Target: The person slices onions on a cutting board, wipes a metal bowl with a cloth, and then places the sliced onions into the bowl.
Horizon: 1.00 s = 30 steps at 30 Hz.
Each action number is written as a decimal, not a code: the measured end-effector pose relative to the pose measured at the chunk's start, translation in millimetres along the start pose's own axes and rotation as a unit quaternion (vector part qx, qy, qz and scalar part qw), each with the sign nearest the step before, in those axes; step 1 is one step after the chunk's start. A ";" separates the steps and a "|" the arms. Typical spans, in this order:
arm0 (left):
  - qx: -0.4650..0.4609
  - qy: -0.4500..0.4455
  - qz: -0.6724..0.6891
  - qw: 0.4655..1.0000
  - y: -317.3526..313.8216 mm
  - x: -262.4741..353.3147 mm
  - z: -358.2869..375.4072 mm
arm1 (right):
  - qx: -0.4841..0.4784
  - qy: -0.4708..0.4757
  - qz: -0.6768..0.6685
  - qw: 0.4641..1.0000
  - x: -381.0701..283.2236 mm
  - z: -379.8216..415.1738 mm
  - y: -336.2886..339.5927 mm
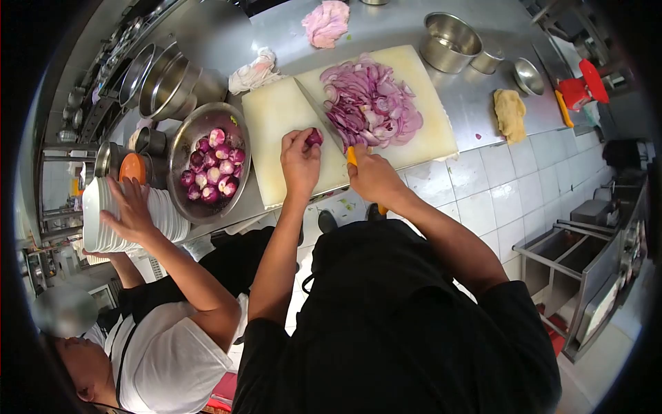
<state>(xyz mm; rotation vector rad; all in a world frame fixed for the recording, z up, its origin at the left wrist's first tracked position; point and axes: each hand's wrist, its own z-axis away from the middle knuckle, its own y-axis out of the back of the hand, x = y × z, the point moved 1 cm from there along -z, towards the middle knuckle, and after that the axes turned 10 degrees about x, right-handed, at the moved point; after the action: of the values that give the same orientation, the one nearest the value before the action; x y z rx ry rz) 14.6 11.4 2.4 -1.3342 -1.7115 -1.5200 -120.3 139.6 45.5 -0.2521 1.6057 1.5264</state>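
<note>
Red onion [314, 137], at L cutting board [265, 117] beside sliced onions [372, 103], is prob. light, firm & slick, best gripped low at its sides w/ fingertips tucked; L hand [301, 165] has it pinched, R hand [374, 181] clamped on knife [316, 109] handle.

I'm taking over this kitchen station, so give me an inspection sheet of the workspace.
Surface: white cutting board on a grey metal table.
Job's things: sliced purple onions on the board; whole purple-and-white onions in a round steel bowl.
Clutter: pink cloth, whitish cloth and yellow cloth around the board.
Grippers: left hand holds a dark purple onion; right hand grips an orange-handled steel knife.
Cables: nothing seen.
Surroundings: a co-worker's hand at stacked white plates; scraps on the white tiled floor.
</note>
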 end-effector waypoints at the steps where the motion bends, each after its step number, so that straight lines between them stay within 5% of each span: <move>1: -0.010 0.003 -0.004 1.000 -0.1 3.3 -0.2 | -0.001 0.004 0.003 1.000 -2.1 -1.7 1.6; 15: 0.051 -0.061 0.044 0.996 -7.3 -8.5 -8.6 | -0.060 -0.007 0.045 0.997 -43.1 9.6 24.0; 20: 0.037 -0.064 0.040 0.996 -6.5 -10.9 -9.8 | -0.023 0.023 0.027 0.999 -19.4 -22.7 -23.9; 27: 0.056 -0.073 0.056 0.994 -9.2 -13.0 -7.8 | -0.093 -0.041 -0.007 0.995 -49.2 -17.3 26.8; 30: 0.066 -0.078 0.064 0.993 -10.8 -14.8 -9.1 | -0.017 0.017 0.016 1.000 -37.0 -5.2 -1.0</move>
<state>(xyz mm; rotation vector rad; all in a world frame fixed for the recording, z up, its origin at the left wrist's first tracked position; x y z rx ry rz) 8.9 -1.2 -12.7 -1.4959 -1.7504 -1.2387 -100.1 119.6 69.7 -0.2734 1.6177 1.5830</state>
